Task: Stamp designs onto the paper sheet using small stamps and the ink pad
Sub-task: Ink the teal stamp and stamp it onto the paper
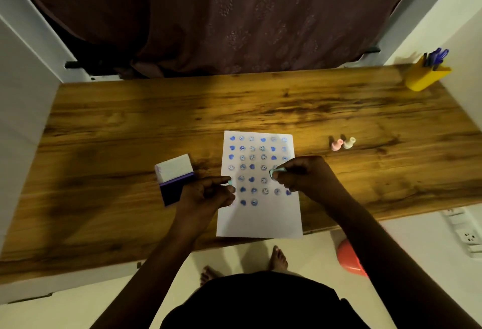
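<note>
A white paper sheet (260,219) lies on the wooden table (130,125), covered in rows of blue heart and smiley prints. My right hand (305,177) hovers over the sheet's right side, pinching a small teal stamp (277,171) with its face turned left. My left hand (208,195) is at the sheet's left edge, its fingers closed on a small teal piece (230,182) that is mostly hidden. The open ink pad (173,180), with a white lid and a purple base, sits just left of my left hand.
A pink stamp (337,144) and a cream stamp (349,143) stand on the table to the right of the sheet. A yellow holder with blue pens (425,74) is at the far right corner. The table's front edge runs just below the sheet.
</note>
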A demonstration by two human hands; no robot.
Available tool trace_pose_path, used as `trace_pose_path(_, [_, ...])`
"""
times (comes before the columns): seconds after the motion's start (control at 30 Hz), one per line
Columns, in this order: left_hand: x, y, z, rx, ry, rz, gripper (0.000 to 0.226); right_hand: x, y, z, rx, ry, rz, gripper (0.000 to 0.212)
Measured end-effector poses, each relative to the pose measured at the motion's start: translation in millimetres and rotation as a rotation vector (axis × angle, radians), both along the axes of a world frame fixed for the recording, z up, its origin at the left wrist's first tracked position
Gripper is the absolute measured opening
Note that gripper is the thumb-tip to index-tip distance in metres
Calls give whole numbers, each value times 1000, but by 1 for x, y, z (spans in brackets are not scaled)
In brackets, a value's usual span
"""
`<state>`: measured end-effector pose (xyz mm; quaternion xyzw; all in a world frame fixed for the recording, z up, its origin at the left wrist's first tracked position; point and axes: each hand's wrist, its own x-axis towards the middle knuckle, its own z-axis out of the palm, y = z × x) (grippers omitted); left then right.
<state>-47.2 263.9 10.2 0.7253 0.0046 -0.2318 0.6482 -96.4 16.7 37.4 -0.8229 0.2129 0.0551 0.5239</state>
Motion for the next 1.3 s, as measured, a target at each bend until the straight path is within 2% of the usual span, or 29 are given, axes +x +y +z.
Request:
trace_pose_path(0.1, [-4,-21,8,-61,34,-53,30,-12,-10,8,264,-48,-32,11])
trace_pose_path(0.17, [-6,-36,12,-87,43,-96,27,-18,-15,6,326,-51,-22,14])
trace_pose_path(0.43, [-12,-92,29,-111,-40,-230,37,-33,-41,0,318,-150,53,22])
trace_pose_path(0.67, [-16,-122,29,-89,-39,-233,32,-39,-70,3,282,-163,72,23])
trace_pose_path(0.9, [-19,-152,29,-75,-52,-231,28,-40,-101,1,339,-128,57,15])
trace_pose_path(1.07, [-19,-178,21,-54,-52,-209,37,-44,-117,-4,397,-77,21,20])
trace_pose_path(1.3, [-33,-218,8,-37,-18,-163,33,-50,-143,-9,383,16,-108,27])
